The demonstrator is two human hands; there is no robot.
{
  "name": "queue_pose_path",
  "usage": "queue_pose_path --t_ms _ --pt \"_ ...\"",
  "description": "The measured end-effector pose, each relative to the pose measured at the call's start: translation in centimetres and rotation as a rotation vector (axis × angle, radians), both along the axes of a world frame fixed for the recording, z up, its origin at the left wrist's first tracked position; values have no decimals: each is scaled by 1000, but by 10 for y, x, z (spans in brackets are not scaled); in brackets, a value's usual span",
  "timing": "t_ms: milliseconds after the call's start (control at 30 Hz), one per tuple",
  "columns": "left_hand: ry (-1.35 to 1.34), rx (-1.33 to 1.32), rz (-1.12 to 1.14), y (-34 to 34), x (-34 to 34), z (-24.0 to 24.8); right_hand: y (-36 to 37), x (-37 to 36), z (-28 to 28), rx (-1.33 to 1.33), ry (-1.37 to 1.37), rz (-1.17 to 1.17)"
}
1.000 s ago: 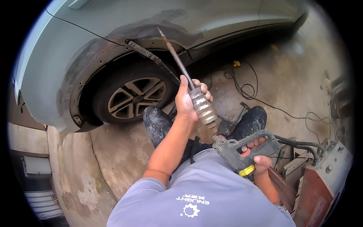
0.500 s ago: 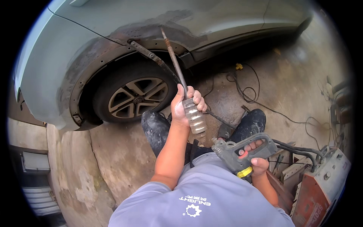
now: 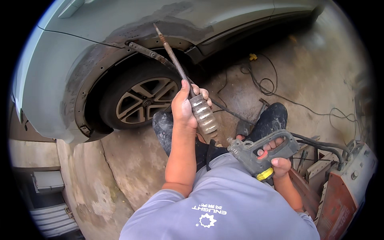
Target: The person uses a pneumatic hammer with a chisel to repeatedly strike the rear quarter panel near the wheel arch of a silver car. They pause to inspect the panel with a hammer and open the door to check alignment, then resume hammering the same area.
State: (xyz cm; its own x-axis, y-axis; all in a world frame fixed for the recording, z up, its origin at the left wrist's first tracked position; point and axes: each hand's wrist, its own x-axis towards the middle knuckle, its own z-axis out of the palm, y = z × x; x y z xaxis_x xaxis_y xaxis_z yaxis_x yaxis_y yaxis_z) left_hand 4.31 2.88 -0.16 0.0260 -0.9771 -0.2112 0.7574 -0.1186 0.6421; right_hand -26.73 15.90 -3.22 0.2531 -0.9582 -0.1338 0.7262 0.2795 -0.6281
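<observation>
My left hand (image 3: 185, 108) is wrapped round a slide hammer (image 3: 204, 116), at the rod beside its ribbed metal weight. The long rod points up and away, its tip over the sanded patch (image 3: 172, 30) on the car's panel; whether it touches is unclear. In my right hand (image 3: 281, 163) is a grey pistol-shaped welding gun (image 3: 256, 150) with a red trigger and a yellow part at its base. The fingers pass through its grip, and it sits above my lap. Fixed at the wheel arch edge is a flat metal bar (image 3: 146, 51), which runs behind the slide hammer's rod.
The car's wheel (image 3: 146, 102) stands under the bare arch. Black cables (image 3: 320, 146) run from the gun to a red and grey machine (image 3: 348, 188) at right. A thin cable (image 3: 296, 103) and a yellow piece (image 3: 253, 57) lie on the concrete floor (image 3: 124, 164). My knees are bent.
My view has shifted a little, and the car sits farther left at its top. The slide hammer's tip has moved slightly left and up. Both hands keep their holds.
</observation>
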Motion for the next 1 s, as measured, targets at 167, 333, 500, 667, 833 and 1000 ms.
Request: queue_pose_path --t_ms 167,333,500,667,833,1000 --pt "23 12 4 0 -2 1 -4 4 5 -10 -53 9" --pt "6 9 4 0 -4 3 -5 9 15 20 -31 -1" --pt "22 8 -21 -2 -3 0 -5 7 13 33 -17 1" --pt "17 5 -20 -2 0 0 -8 7 12 3 -17 17" --pt "17 11 -20 -1 0 3 -8 7 13 8 -14 23" --pt "39 7 -45 -4 -1 0 -7 3 0 -38 -51 30"
